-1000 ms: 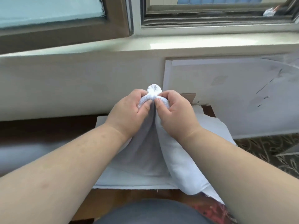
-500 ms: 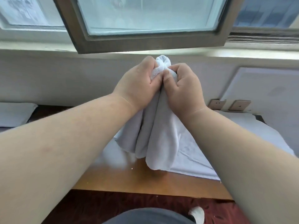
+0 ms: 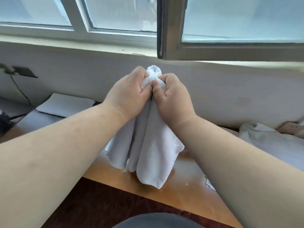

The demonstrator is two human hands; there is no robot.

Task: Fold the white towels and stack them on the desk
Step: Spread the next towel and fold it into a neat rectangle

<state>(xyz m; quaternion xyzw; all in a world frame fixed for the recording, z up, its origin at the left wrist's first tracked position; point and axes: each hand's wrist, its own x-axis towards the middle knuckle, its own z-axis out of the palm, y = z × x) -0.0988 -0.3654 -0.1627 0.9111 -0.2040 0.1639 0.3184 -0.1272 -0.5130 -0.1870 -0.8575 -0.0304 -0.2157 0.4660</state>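
From the head camera, both hands are raised side by side in front of the wall below the window. The left hand [image 3: 130, 94] and the right hand [image 3: 172, 96] each have fingers and thumb curled tight round the gathered top of a white towel [image 3: 148, 145], knuckles touching. A small puff of the cloth pokes up between the two fists.

Below the hands the towel hangs in long loose folds. Its lowest tip comes down close to the wooden tabletop [image 3: 181, 191]; whether it touches the wood is hard to tell from this angle.

To the right, partly behind the right forearm, another white cloth [image 3: 266, 139] lies crumpled and spread on the tabletop, reaching toward the wall. A bit of white edge also shows on the wood near the right forearm.

To the left, a flat white pad [image 3: 65, 104] lies near the wall, with a dark cable [image 3: 21, 91] running down from a wall socket [image 3: 24, 71] above it.

The window frame [image 3: 164, 30] runs across the top, with pale frosted panes. At the bottom, dark red floor [image 3: 98, 208] shows in front of the tabletop edge.
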